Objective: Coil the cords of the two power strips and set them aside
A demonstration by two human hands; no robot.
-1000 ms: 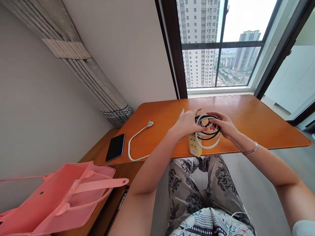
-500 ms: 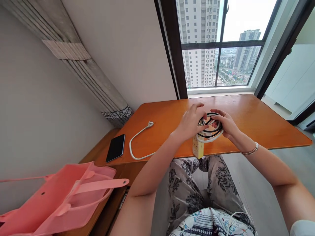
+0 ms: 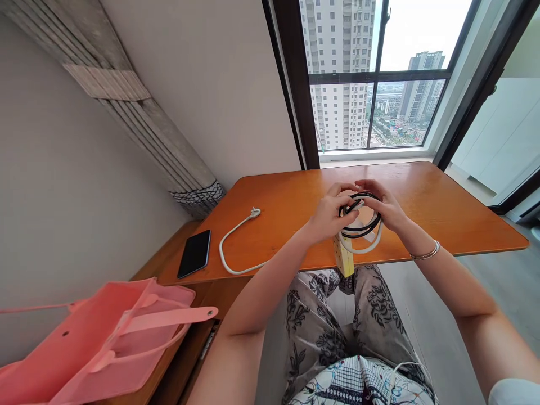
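Both hands grip a coil of black and white cable (image 3: pixel 363 229) above the front edge of the wooden table (image 3: pixel 442 214). My left hand (image 3: pixel 331 212) pinches the coil's left side. On the right side of the loops, my right hand (image 3: pixel 383 207) has its fingers curled behind and its thumb in front. Under the coil, a pale yellow power strip (image 3: pixel 345 257) with sockets tilts past the table edge. A white cord (image 3: pixel 225 256) with a plug (image 3: pixel 254 213) curves over the table on the left, running behind my left forearm.
A dark-screened phone (image 3: pixel 194 254) lies at the table's left end. An open pink bag (image 3: pixel 122 343) with straps stands at the lower left on a wooden surface. Behind the table is a window (image 3: pixel 375 79), with a curtain (image 3: pixel 160 135) to the left.
My hands have drawn slightly closer together around the coil, and the fingers of the right reach over its top. A white loop hangs lower, and the power strip has tilted.
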